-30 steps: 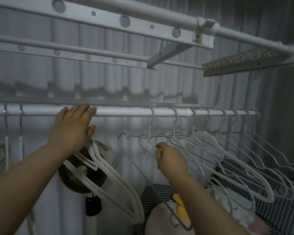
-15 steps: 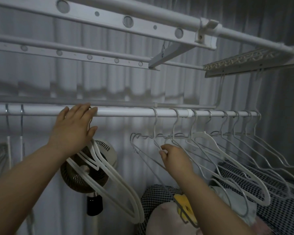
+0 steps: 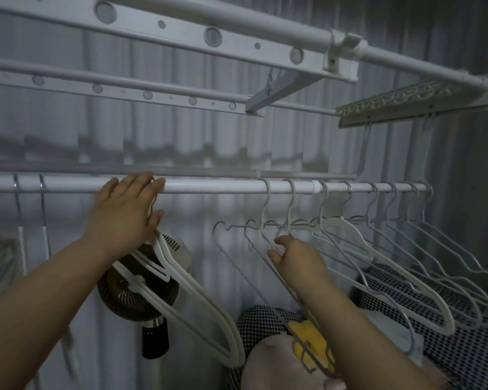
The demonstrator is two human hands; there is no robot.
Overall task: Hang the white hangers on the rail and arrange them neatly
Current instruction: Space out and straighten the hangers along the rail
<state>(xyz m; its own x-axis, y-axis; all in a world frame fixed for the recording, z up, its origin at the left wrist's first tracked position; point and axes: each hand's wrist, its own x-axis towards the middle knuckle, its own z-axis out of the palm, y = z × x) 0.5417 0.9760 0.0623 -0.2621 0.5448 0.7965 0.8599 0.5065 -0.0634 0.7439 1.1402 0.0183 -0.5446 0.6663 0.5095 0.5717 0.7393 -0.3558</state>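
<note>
Head view: you are laying your left hand (image 3: 124, 212) on the rail (image 3: 223, 188), fingers (image 3: 141, 182) straight and close together over the bar. Your thumb is resting against the necks of the white hangers (image 3: 165, 256) hanging just beneath it, left of centre. Your right hand (image 3: 296, 260) is pinching the wire hanger (image 3: 263, 215) at the left end of the row of hangers (image 3: 347, 223) on the rail's right half. A fan (image 3: 152, 302) is standing behind the bunch.
</note>
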